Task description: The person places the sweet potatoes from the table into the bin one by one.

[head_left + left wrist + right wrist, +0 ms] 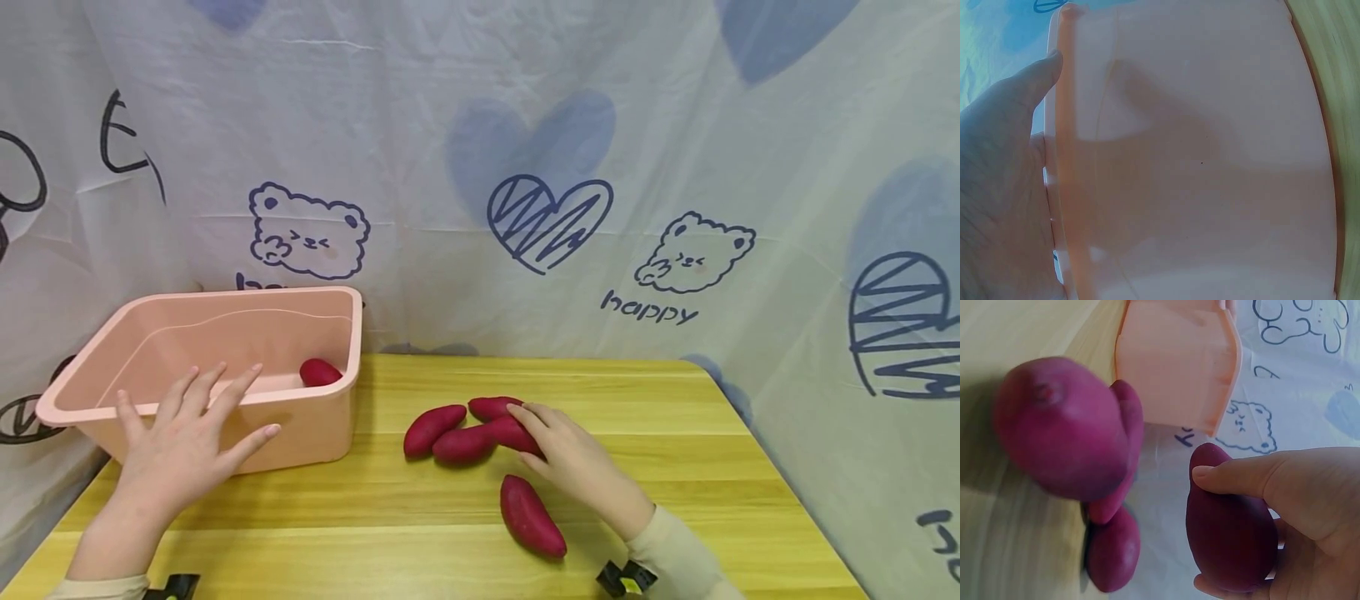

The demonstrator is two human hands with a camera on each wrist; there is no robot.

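Observation:
My right hand [581, 462] grips a red-skinned sweet potato [1229, 531], thumb on one side and fingers round the other. In the head view this sweet potato [514, 433] is partly covered by the fingers. Beside it are a curved sweet potato [433, 430], another sweet potato [462, 447] and a sweet potato [489, 407] behind. Closer to me lies a separate sweet potato [531, 518]. My left hand [180, 446], fingers spread and straight, is at the near rim of a pink plastic bin [315, 429]. Inside it, one sweet potato [319, 372] shows at the right end.
The yellow wood-grain table [660, 417] carries the bin on its left side. A pale curtain [420, 150] with printed hearts and bears hangs behind the table and along both sides. The bin's near wall [1210, 206] fills most of the left wrist view.

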